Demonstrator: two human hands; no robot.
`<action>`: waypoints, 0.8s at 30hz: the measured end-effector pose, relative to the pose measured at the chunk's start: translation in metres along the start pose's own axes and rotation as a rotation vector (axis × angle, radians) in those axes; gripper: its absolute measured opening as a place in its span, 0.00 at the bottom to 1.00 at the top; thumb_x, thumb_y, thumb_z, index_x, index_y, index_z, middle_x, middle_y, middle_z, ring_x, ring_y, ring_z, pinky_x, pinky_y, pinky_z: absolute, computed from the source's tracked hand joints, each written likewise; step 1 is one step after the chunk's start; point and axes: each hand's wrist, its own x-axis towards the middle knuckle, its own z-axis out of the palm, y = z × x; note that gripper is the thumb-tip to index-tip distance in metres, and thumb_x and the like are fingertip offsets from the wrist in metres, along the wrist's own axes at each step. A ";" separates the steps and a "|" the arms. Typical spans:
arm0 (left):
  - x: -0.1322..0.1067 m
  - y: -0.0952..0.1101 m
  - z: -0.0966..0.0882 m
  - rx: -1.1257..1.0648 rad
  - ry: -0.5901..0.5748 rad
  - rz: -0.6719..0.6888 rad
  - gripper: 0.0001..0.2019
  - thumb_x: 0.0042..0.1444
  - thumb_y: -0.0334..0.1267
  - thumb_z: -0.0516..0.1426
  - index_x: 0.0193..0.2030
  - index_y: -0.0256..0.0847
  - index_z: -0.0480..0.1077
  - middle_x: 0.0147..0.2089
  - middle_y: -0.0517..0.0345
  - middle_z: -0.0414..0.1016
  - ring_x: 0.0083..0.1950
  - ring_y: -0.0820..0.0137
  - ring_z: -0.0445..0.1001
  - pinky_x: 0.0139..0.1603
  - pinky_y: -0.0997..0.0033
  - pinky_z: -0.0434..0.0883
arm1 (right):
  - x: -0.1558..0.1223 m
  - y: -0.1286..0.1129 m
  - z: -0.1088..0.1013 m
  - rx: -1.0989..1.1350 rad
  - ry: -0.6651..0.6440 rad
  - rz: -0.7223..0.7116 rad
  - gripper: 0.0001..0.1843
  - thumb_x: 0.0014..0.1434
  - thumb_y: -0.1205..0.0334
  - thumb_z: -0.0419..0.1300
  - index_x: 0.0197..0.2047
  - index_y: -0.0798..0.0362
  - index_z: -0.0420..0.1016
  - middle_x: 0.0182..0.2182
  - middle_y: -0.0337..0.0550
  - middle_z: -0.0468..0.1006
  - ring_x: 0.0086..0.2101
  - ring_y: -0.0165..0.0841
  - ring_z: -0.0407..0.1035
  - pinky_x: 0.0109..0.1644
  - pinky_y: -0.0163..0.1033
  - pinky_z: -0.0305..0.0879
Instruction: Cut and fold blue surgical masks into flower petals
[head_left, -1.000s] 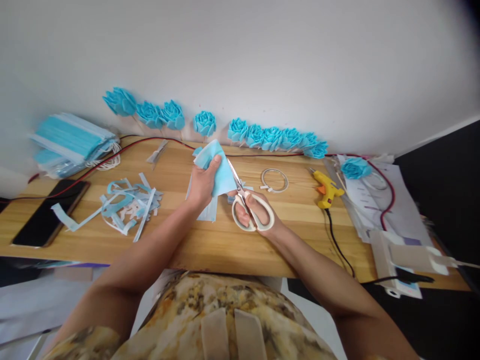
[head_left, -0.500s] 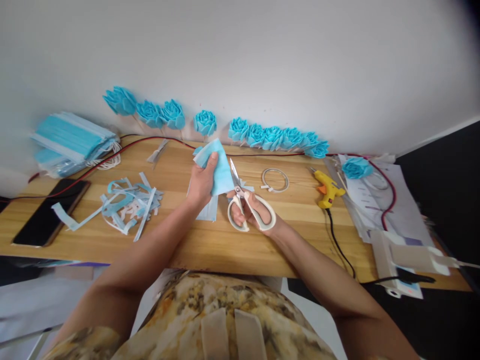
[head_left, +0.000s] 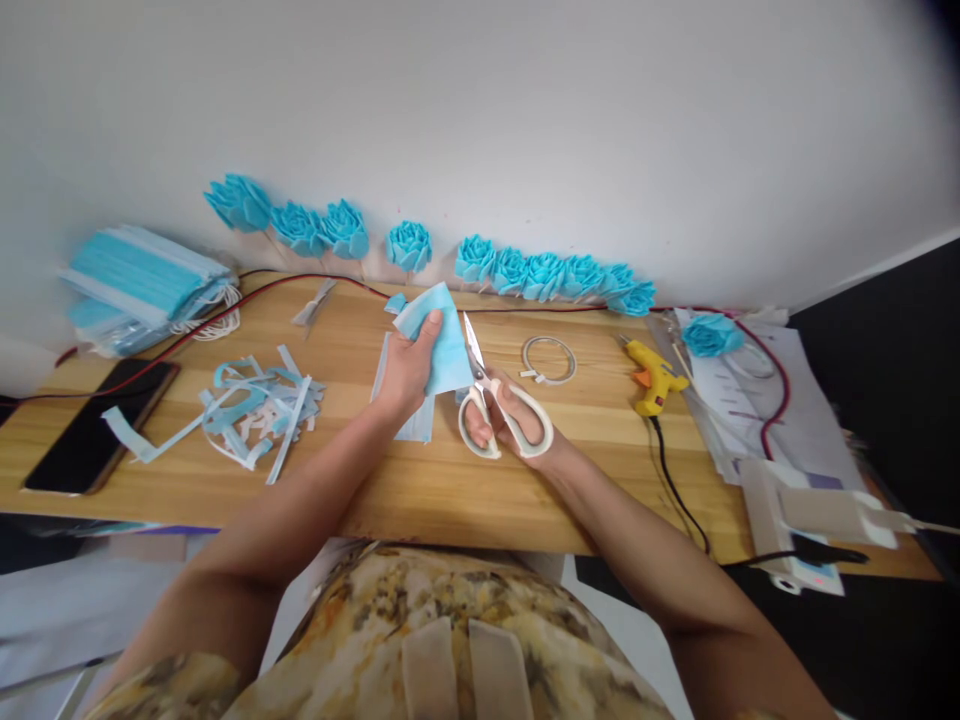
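My left hand pinches a folded light-blue mask piece and holds it up above the wooden desk. My right hand has its fingers through the white handles of a pair of scissors. The blades point up and away along the right edge of the blue piece. Another blue mask piece lies flat on the desk under my left hand.
Blue fabric roses line the wall. A stack of blue masks and a black phone lie at left, cut strips beside them. A tape ring, yellow glue gun, papers and a charger sit at right.
The scissors slipped off the blue piece and their blades swung more upright at its right edge. My right hand shifted slightly right and up. My left hand barely moved.
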 end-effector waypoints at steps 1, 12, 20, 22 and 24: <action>0.000 0.000 0.000 -0.001 -0.003 0.001 0.22 0.52 0.56 0.65 0.43 0.40 0.75 0.35 0.58 0.77 0.33 0.70 0.74 0.36 0.73 0.71 | 0.000 -0.001 0.001 0.000 -0.002 -0.003 0.36 0.58 0.35 0.62 0.60 0.49 0.62 0.19 0.30 0.69 0.19 0.29 0.62 0.21 0.34 0.61; -0.004 0.001 0.003 0.019 0.001 -0.003 0.21 0.51 0.55 0.66 0.40 0.40 0.73 0.34 0.59 0.74 0.32 0.71 0.71 0.34 0.72 0.70 | 0.000 0.004 -0.005 0.014 -0.037 -0.044 0.41 0.61 0.37 0.59 0.70 0.47 0.54 0.21 0.31 0.70 0.20 0.29 0.62 0.23 0.34 0.62; -0.009 -0.002 0.006 0.044 -0.012 -0.041 0.21 0.52 0.55 0.65 0.43 0.39 0.73 0.33 0.60 0.74 0.32 0.72 0.71 0.35 0.72 0.69 | -0.001 0.003 -0.006 -0.024 -0.001 -0.037 0.41 0.61 0.36 0.58 0.69 0.47 0.56 0.21 0.32 0.70 0.19 0.30 0.62 0.22 0.35 0.61; -0.010 -0.003 0.006 0.050 -0.014 -0.046 0.22 0.52 0.55 0.64 0.42 0.39 0.73 0.32 0.60 0.74 0.31 0.72 0.70 0.35 0.72 0.69 | -0.001 0.005 -0.006 -0.019 0.017 -0.036 0.40 0.61 0.35 0.59 0.68 0.48 0.58 0.20 0.32 0.69 0.20 0.30 0.62 0.21 0.35 0.61; -0.010 -0.003 0.006 0.043 -0.010 -0.042 0.22 0.52 0.56 0.64 0.41 0.39 0.73 0.32 0.60 0.73 0.31 0.72 0.70 0.34 0.73 0.68 | -0.001 0.007 -0.006 -0.007 0.025 -0.042 0.39 0.61 0.35 0.58 0.67 0.48 0.60 0.20 0.32 0.69 0.20 0.30 0.62 0.22 0.36 0.62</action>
